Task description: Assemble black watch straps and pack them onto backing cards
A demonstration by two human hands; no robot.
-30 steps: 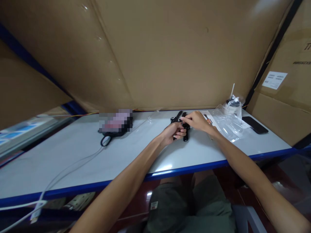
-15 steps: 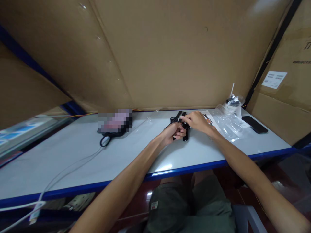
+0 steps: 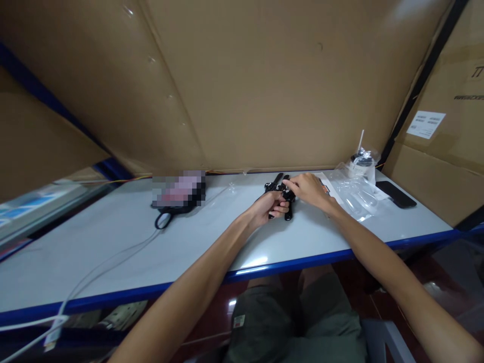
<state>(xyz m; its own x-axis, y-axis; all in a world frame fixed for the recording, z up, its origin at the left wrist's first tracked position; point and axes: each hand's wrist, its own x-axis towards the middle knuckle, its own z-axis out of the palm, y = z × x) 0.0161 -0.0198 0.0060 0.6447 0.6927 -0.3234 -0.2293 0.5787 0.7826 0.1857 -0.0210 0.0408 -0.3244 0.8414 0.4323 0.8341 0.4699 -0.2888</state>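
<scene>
A glossy black object with several blade-like arms [image 3: 288,213] lies on the grey-white tabletop, mostly covered by my hands; its exact kind is hard to make out. My left hand [image 3: 269,207] comes in from the near left, its fingers curled around the object's lower part. From the right, my right hand [image 3: 307,187] has its thumb and fingers pressed together on the upper part of the same object. Right behind that hand lies a printed sheet [image 3: 335,194] with an orange picture on it.
Clear plastic packaging [image 3: 355,196] lies right of the sheet, before a bagged cup with a straw [image 3: 363,164]. A black phone [image 3: 397,195] rests farther right. Left is a blurred dark item [image 3: 196,197] with a loop; a white cable [image 3: 109,266] trails near it. Cardboard [image 3: 264,91] walls the back.
My right thumb and fingers have shifted very slightly on the black object. Otherwise both hands keep their places, and the view has barely moved.
</scene>
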